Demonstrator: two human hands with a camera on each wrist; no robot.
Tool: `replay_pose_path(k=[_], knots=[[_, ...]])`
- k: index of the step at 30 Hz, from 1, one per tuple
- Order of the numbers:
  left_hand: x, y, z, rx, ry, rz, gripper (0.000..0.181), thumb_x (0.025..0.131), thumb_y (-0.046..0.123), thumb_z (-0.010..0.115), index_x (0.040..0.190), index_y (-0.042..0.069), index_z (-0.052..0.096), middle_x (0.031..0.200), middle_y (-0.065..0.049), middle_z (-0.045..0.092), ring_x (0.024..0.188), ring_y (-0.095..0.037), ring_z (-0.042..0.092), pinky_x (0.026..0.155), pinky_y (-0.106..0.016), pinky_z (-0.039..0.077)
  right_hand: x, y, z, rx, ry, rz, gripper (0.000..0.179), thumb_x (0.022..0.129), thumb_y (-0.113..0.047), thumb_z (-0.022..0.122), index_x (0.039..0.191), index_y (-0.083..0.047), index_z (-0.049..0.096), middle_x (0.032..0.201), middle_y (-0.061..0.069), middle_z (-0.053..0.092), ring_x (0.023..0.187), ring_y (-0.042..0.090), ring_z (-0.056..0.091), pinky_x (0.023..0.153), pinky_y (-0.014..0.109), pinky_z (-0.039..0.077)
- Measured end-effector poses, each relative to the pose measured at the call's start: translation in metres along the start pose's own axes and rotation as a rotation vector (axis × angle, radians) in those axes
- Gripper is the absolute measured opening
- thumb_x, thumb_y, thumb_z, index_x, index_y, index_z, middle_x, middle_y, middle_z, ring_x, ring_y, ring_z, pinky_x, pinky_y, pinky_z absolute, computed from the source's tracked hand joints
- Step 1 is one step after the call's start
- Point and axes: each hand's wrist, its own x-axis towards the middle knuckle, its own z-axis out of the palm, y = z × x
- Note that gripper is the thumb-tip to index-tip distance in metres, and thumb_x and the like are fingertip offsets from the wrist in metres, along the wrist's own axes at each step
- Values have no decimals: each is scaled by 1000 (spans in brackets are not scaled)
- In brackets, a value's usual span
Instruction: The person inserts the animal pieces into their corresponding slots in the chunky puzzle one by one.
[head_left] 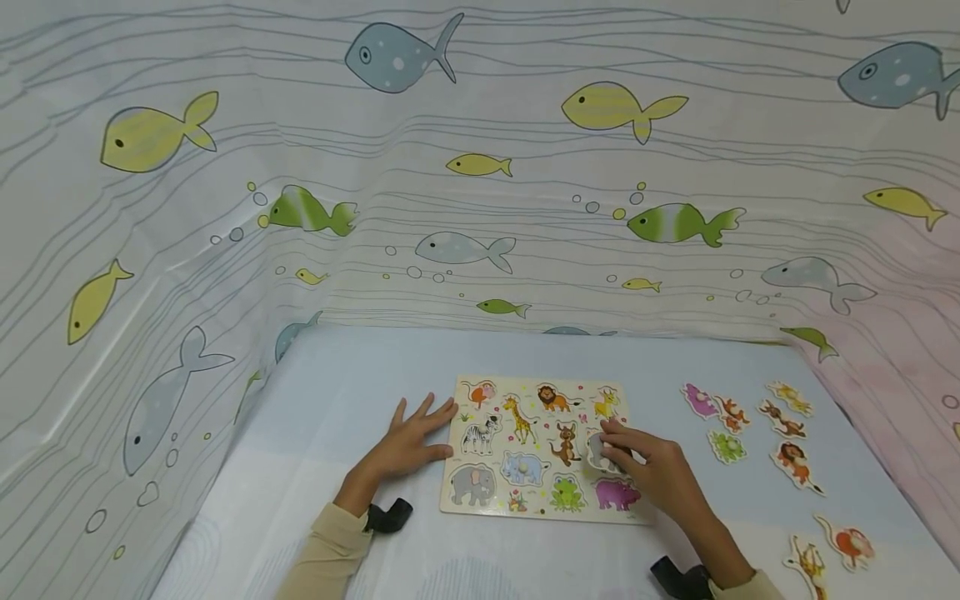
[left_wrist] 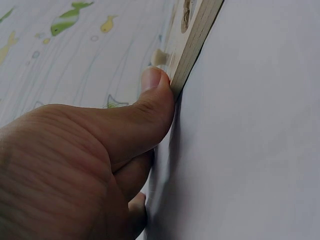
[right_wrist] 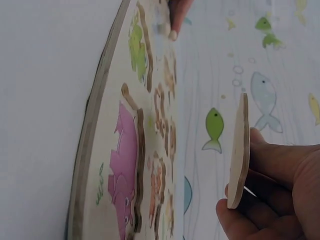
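A wooden animal puzzle board (head_left: 542,508) lies on the table. My right hand (head_left: 651,467) pinches a grey elephant puzzle piece (head_left: 594,451) above the board's right side. In the right wrist view that elephant piece (right_wrist: 240,155) shows edge-on, raised clear of the board. My left hand (head_left: 411,444) rests at the board's left edge with its fingers spread. In the left wrist view its thumb (left_wrist: 152,97) presses the edge of the puzzle board (left_wrist: 192,50). A blue rhino piece (head_left: 534,472) with a knob lies over the lower middle. The grey elephant picture (head_left: 472,485) shows at lower left.
On the right lie several loose pieces, among them a purple hippo piece (head_left: 699,401), a green frog piece (head_left: 727,447) and a lion piece (head_left: 797,465). Nearer are a red monkey piece (head_left: 851,543) and a giraffe piece (head_left: 808,568). A fish-printed sheet (head_left: 465,200) hangs behind.
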Motion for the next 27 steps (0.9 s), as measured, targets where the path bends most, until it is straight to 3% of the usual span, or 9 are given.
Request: replay_pose_path(k=[9, 13, 17, 20, 27], knots=[[0, 0, 0, -6, 2, 0, 76, 89, 36, 72, 155, 18, 37, 162, 1, 30, 156, -32, 9, 121, -61, -16, 10, -13, 19, 88, -34, -35, 28, 83, -11, 79, 112, -15, 78, 125, 1, 72, 118, 24, 68, 91, 12, 53], [0, -1, 1, -14, 1, -7, 76, 89, 35, 72, 155, 19, 37, 162, 1, 30, 157, -32, 9, 121, -61, -17, 15, -20, 29, 114, -25, -90, 28, 82, -10, 79, 110, -13, 78, 122, 3, 73, 116, 24, 69, 92, 13, 53], [0, -1, 1, -11, 1, -4, 76, 89, 35, 72, 155, 18, 37, 162, 1, 30, 157, -32, 9, 121, -61, -16, 20, -28, 37, 119, -20, -120, 28, 81, -8, 80, 108, -10, 78, 120, 4, 74, 115, 24, 69, 93, 23, 57], [0, 0, 1, -9, 0, -2, 76, 89, 35, 72, 155, 18, 37, 162, 1, 30, 156, -33, 9, 121, -62, -16, 23, -36, 43, 111, -40, -97, 27, 81, -10, 80, 108, -11, 78, 120, 3, 74, 116, 23, 69, 91, 38, 59], [0, 1, -1, -16, 4, -1, 76, 89, 36, 72, 155, 17, 37, 162, 1, 31, 156, -33, 10, 121, -62, -16, 27, -51, 58, 141, -81, -74, 24, 84, -15, 79, 108, -13, 78, 122, 5, 73, 119, 20, 67, 91, 36, 60]])
